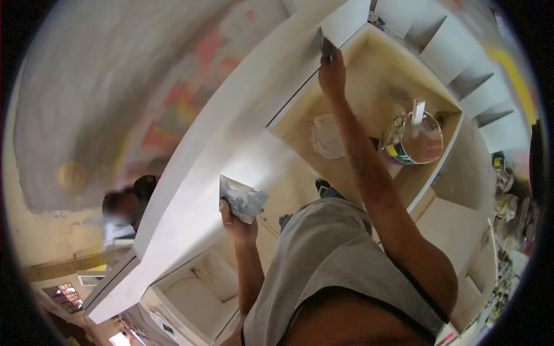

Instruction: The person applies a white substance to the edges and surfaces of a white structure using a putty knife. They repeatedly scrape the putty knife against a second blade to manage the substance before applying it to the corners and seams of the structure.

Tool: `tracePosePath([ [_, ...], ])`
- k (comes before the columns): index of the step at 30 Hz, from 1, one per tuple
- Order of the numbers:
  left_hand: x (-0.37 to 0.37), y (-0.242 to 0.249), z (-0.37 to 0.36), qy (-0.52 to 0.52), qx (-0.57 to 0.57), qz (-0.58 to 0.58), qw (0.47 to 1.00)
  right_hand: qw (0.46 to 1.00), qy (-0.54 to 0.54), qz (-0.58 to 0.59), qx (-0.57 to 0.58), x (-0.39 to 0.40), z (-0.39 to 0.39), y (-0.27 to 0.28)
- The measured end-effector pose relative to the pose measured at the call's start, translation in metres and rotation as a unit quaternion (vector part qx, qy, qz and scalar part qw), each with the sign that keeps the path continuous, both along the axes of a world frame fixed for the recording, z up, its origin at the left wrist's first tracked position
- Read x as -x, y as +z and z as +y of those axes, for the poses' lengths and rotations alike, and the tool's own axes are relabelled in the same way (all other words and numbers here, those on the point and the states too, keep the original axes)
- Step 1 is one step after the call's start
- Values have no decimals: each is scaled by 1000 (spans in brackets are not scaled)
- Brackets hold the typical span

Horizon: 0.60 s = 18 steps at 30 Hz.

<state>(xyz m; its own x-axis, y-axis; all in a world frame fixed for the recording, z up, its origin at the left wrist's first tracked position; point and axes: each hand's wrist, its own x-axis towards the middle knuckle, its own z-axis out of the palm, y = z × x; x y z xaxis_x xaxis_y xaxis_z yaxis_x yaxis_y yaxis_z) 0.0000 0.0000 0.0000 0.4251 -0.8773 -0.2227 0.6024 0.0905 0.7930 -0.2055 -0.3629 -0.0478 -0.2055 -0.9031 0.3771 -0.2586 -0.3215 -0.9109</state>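
Note:
My left hand (238, 224) is closed on a flat metal scraper plate (243, 199) smeared with grey-white putty, held in front of a long white panel (213, 150). My right arm stretches far forward. At its end, my right hand (333, 74) grips a putty knife (324, 46), its blade against the white surface near a corner. How the fingers wrap around its handle is partly hidden. Below and right of that hand, a putty-smeared bucket (411, 151) stands on the tan board, with a pale stick (418, 109) upright in it.
An uneven whitish patch (328, 137) lies on the tan board beside my right forearm. White compartments (461, 63) line the upper right. Past the panel on the left, a person in a dark cap (144, 185) is partly visible. Assorted clutter (505, 207) lies at far right.

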Motion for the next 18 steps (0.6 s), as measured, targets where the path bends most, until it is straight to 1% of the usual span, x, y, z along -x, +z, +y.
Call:
tracePosePath([
  [2, 6, -5, 14, 81, -57, -11, 995, 1000, 6, 6, -4, -13, 37, 3],
  [3, 7, -26, -3, 83, -47, 10, 995, 1000, 9, 25, 8, -21, 33, 3],
  [5, 6, -28, 2, 92, -41, 37, 994, 999, 18, 9, 32, -44, 65, 8],
  [9, -2, -27, 1, 100, -41, 19, 994, 999, 32, 1, 17, -84, 105, 18],
  [13, -6, -26, 5, 96, -50, 11, 994, 997, 72, -12, 26, -108, 136, 19],
  [15, -9, -26, 8, 96, -54, 11, 994, 992, 123, -16, 21, -116, 150, 22],
  [16, -10, -25, 9, 93, -55, 14, 994, 991, 122, 5, 52, -120, 155, 20],
  [18, -11, -22, 11, 90, -57, 16, 994, 989, 134, 11, 54, -131, 171, 21],
])
